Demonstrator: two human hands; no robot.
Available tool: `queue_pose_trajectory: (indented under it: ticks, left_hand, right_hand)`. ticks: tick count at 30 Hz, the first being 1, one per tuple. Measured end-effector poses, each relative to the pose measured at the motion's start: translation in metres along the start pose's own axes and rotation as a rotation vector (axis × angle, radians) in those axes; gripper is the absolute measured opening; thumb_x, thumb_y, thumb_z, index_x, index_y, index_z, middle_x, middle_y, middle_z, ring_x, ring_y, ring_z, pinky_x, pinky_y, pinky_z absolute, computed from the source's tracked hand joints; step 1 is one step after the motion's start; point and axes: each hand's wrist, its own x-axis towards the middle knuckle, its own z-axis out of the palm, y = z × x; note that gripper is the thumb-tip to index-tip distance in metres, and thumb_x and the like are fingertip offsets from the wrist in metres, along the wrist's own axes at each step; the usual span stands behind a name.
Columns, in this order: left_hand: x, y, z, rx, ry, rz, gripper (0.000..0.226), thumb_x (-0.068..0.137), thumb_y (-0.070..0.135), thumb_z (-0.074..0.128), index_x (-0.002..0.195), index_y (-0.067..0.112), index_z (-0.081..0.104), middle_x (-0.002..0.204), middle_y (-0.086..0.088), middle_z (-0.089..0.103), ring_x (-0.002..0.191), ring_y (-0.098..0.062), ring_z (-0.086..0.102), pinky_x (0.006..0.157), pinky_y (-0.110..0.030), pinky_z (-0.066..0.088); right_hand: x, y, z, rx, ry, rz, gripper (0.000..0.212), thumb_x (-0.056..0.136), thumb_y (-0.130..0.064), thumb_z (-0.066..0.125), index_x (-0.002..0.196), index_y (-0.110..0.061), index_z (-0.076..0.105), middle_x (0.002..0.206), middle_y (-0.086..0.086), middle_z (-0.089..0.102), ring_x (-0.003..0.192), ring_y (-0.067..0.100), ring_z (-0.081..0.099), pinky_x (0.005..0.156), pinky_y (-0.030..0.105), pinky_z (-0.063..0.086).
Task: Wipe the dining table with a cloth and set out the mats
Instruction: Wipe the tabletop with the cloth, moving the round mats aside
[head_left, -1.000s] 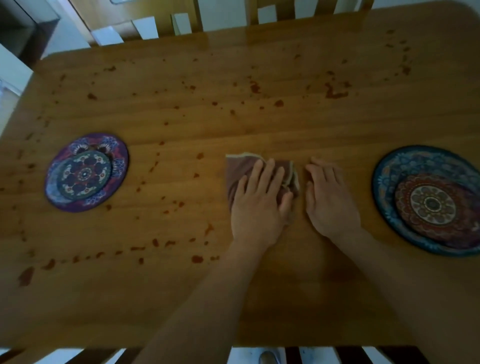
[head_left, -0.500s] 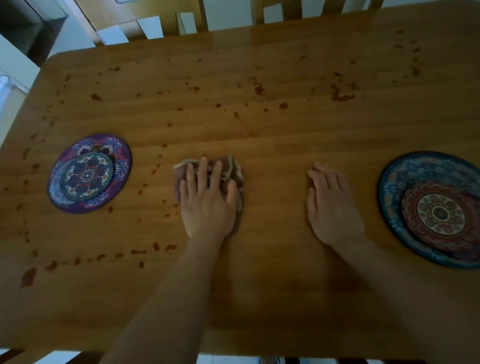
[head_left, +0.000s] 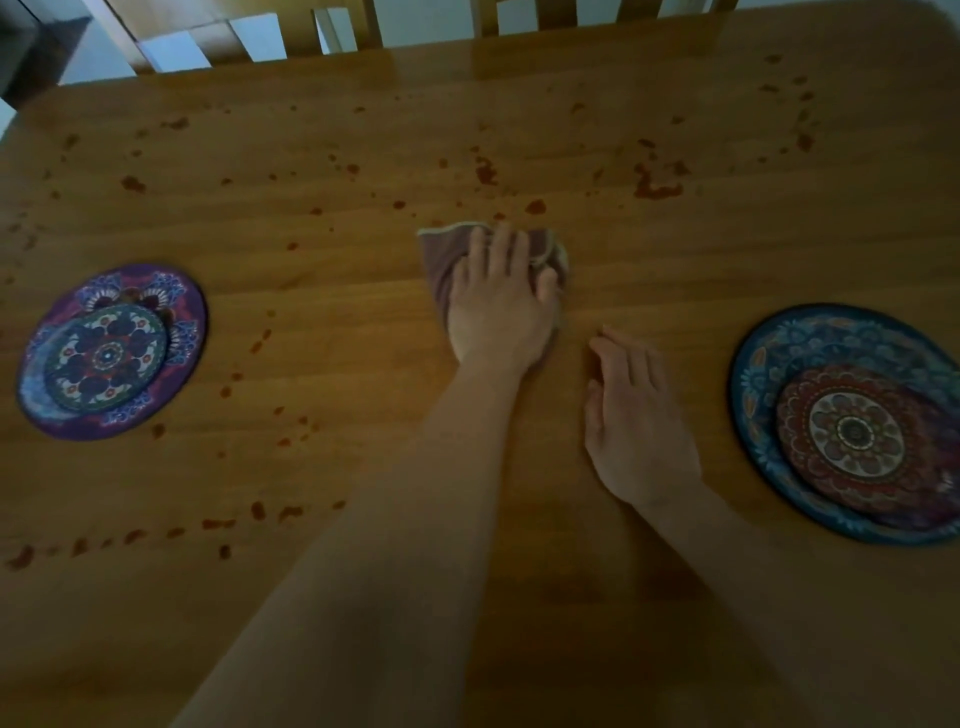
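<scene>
A brownish cloth (head_left: 441, 254) lies bunched on the wooden dining table (head_left: 311, 291), near the middle. My left hand (head_left: 498, 301) presses flat on it, fingers spread over the fabric. Just to the right, my right hand (head_left: 636, 415) rests palm down on the bare wood and holds nothing. A round purple patterned mat (head_left: 111, 351) lies at the left. At the right sits a round blue mat (head_left: 779, 353) with a smaller red patterned mat (head_left: 857, 428) on top of it. Red-brown spots (head_left: 485, 169) speckle the far and left parts of the table.
Wooden chair backs (head_left: 353, 26) stand along the far edge of the table. A smear of stains (head_left: 657, 182) sits beyond the cloth to the right, and a row of spots (head_left: 218, 522) runs along the near left.
My left hand first slid the cloth left, then back right and farther away across the table. My right hand stayed on the wood at about the same spot.
</scene>
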Motion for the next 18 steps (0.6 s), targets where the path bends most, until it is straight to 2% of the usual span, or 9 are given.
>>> queue_pose_trajectory:
  ticks: [4, 8, 11, 18]
  left_hand:
    - [-0.052, 0.01, 0.002, 0.031, -0.014, 0.213, 0.055, 0.104, 0.046, 0.02, 0.153, 0.023, 0.029, 0.162, 0.005, 0.02, 0.15, -0.016, 0.008, 0.121, -0.035, 0.012]
    - [-0.11, -0.012, -0.003, 0.052, -0.038, 0.298, 0.053, 0.103, 0.046, 0.021, 0.151, 0.026, 0.034, 0.161, 0.007, 0.024, 0.15, -0.014, 0.01, 0.12, -0.035, 0.015]
    - [-0.148, -0.047, -0.009, 0.088, -0.028, 0.239, 0.053, 0.103, 0.049, 0.021, 0.151, 0.03, 0.033, 0.161, 0.011, 0.022, 0.15, -0.012, 0.01, 0.12, -0.033, 0.013]
    - [-0.177, -0.127, -0.032, 0.144, 0.014, -0.03, 0.055, 0.101, 0.051, 0.016, 0.151, 0.032, 0.029, 0.162, 0.01, 0.019, 0.15, -0.012, 0.009, 0.12, -0.035, 0.016]
  right_hand:
    - [-0.004, -0.001, -0.005, 0.102, 0.107, 0.001, 0.036, 0.087, -0.001, 0.045, 0.123, 0.001, 0.048, 0.129, 0.021, 0.048, 0.12, 0.034, 0.042, 0.104, 0.044, 0.039]
    - [-0.005, -0.002, -0.008, 0.096, 0.115, -0.009, 0.033, 0.089, -0.011, 0.035, 0.116, 0.003, 0.048, 0.12, 0.024, 0.049, 0.112, 0.038, 0.045, 0.098, 0.045, 0.038]
    - [-0.005, -0.001, -0.006, 0.036, 0.083, -0.018, 0.029, 0.092, -0.003, 0.044, 0.12, 0.003, 0.048, 0.124, 0.024, 0.048, 0.115, 0.04, 0.044, 0.099, 0.045, 0.037]
    - [-0.008, -0.002, -0.007, 0.035, 0.052, -0.021, 0.026, 0.094, -0.004, 0.046, 0.119, 0.001, 0.052, 0.129, 0.022, 0.047, 0.119, 0.036, 0.041, 0.1, 0.046, 0.04]
